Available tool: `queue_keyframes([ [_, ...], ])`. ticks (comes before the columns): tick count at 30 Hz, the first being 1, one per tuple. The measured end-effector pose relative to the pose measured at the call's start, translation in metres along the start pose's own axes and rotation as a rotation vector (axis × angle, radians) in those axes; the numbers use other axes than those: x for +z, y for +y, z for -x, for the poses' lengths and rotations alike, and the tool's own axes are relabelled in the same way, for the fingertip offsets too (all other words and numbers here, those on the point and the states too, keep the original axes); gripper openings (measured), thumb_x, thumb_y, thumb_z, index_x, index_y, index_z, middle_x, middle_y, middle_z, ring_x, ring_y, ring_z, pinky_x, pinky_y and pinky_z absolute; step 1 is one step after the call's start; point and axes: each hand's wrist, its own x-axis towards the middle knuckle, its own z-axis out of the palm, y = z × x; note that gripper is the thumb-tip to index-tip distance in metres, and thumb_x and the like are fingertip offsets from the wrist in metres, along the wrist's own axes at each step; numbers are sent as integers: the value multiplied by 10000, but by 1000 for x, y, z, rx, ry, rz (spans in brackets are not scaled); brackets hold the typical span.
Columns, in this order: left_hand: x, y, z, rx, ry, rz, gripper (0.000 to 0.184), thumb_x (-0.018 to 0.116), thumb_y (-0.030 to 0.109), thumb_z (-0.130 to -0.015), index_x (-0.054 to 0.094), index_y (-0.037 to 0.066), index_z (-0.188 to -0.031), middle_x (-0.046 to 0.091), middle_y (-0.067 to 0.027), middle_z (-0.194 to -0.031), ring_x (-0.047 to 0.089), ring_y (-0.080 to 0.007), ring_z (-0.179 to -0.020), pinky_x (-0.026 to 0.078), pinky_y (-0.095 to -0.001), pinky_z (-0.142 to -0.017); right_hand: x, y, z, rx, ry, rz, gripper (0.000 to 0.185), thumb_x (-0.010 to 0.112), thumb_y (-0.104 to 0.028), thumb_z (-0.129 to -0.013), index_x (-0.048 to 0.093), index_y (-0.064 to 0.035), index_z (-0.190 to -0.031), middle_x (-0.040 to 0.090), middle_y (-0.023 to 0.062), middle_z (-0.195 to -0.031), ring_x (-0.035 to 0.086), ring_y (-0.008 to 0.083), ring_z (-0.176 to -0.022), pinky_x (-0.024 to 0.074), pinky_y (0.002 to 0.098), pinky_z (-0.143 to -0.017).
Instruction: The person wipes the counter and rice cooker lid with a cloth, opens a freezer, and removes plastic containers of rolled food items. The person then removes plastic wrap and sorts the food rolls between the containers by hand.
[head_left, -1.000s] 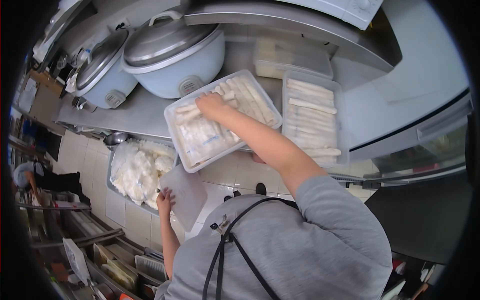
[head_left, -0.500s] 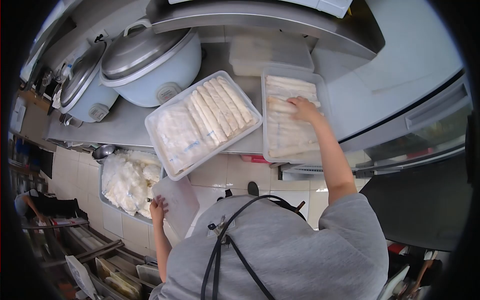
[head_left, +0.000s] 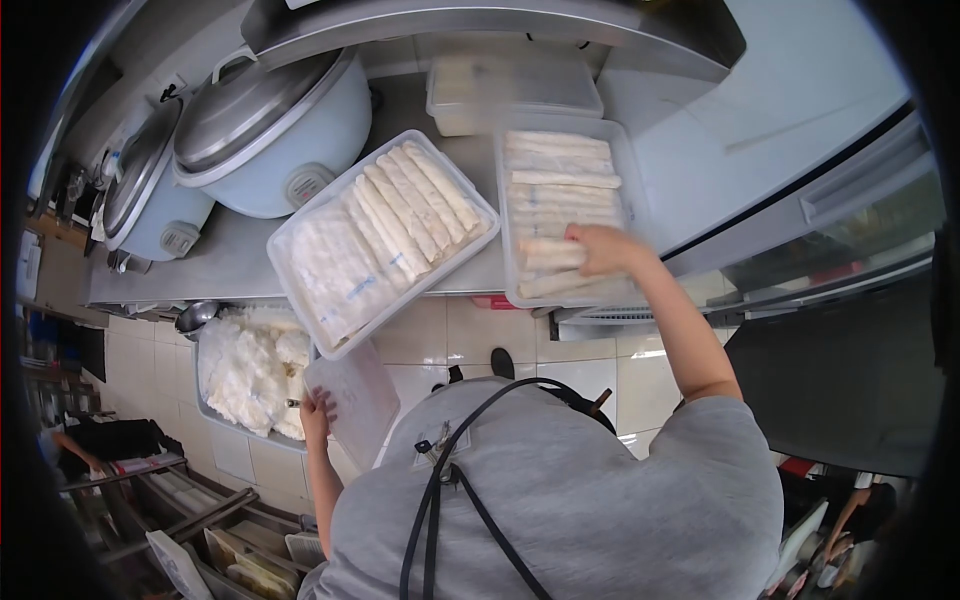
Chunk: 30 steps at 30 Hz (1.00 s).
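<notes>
My left hand (head_left: 318, 411) grips the edge of a translucent plastic lid (head_left: 362, 398), low beside my body. My right hand (head_left: 603, 250) is curled over a long white roll (head_left: 548, 252) near the front of the right-hand plastic tub (head_left: 636, 207); my palm hides its right end. More pale rolls (head_left: 562, 179) lie in rows behind it in that tub. Tilted to the left stands a second tub (head_left: 283, 268) holding similar rolls (head_left: 408, 210), with clear film over its left part. The fingertips of my right hand are partly hidden.
Two large rice cookers (head_left: 270, 120) stand on the steel counter (head_left: 232, 245) at left. A lidded tub (head_left: 515, 88) sits at the back under a steel shelf (head_left: 490, 28). Below on the left is a bin (head_left: 255, 372) of white, fluffy stuff. Another person's arm (head_left: 78, 452) shows far left.
My right hand has moved toward the front of the right tub, from the middle rolls to a front one. My left hand stays on the lid. The view has shifted slightly.
</notes>
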Motion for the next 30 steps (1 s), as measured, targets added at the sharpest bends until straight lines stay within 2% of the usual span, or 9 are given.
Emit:
queue_keyframes([
  [2, 1, -2, -2, 11, -5, -14, 328, 409, 92, -865, 445, 24, -1185, 590, -106, -1051, 608, -212, -781, 493, -309, -579, 8, -12, 9, 115, -280, 134, 461, 647, -112, -600, 462, -75, -1020, 588, 157, -876, 564, 316, -858, 441, 400, -730],
  [9, 1, -3, 1, 6, 26, 0, 322, 427, 110, -863, 456, 30, -1174, 597, -97, -1030, 611, -210, -762, 487, -299, -561, 23, 0, 10, 44, -190, 203, 513, 650, -126, -583, 456, -67, -1055, 593, 161, -901, 563, 320, -869, 439, 393, -725],
  [12, -2, -7, 4, -8, 49, 26, 316, 433, 112, -861, 463, 36, -1167, 599, -94, -1025, 610, -208, -771, 484, -297, -560, -5, -4, 16, 66, -170, 29, 529, 642, -126, -586, 461, -56, -1078, 593, 171, -935, 560, 327, -896, 441, 380, -759],
  [14, -5, -11, 7, -13, 62, 32, 313, 434, 111, -861, 466, 39, -1163, 600, -92, -1023, 610, -207, -775, 483, -296, -560, -22, 0, 15, 67, -51, -53, 557, 642, -135, -579, 466, -36, -1098, 578, 206, -958, 554, 345, -895, 433, 370, -778],
  [17, -4, -13, 13, -17, 78, 44, 308, 431, 109, -863, 469, 40, -1160, 600, -90, -1020, 608, -202, -783, 483, -298, -562, -44, 3, 9, 137, 90, -101, 557, 641, -137, -585, 484, -32, -1110, 580, 204, -998, 556, 329, -927, 439, 360, -803],
  [21, 0, -5, 22, -39, 89, -11, 312, 419, 91, -867, 460, 50, -1174, 591, -93, -1044, 604, -194, -791, 480, -292, -573, -52, 4, -11, 213, 57, -114, 559, 649, -143, -580, 493, -26, -1105, 580, 211, -1001, 558, 328, -929, 442, 357, -800],
  [24, -2, -2, 28, -48, 93, -14, 311, 418, 84, -868, 459, 54, -1175, 587, -90, -1056, 600, -184, -801, 475, -284, -583, -36, 20, -26, 174, 86, -91, 549, 655, -146, -575, 496, -25, -1086, 588, 208, -985, 560, 329, -928, 441, 359, -803],
  [27, -5, 4, 36, -40, 111, -21, 292, 424, 91, -869, 479, 50, -1153, 598, -85, -1026, 599, -174, -795, 470, -277, -577, -24, 28, -34, 28, 111, -38, 536, 658, -149, -572, 501, -31, -1071, 594, 205, -973, 563, 333, -922, 441, 363, -801],
  [30, -16, 15, 46, -36, 153, -16, 264, 435, 103, -871, 503, 47, -1120, 613, -80, -980, 604, -167, -778, 469, -273, -571, -18, 22, -35, 124, -23, -37, 526, 637, -133, -578, 493, -27, -1073, 580, 214, -1006, 548, 336, -957, 431, 354, -820],
])
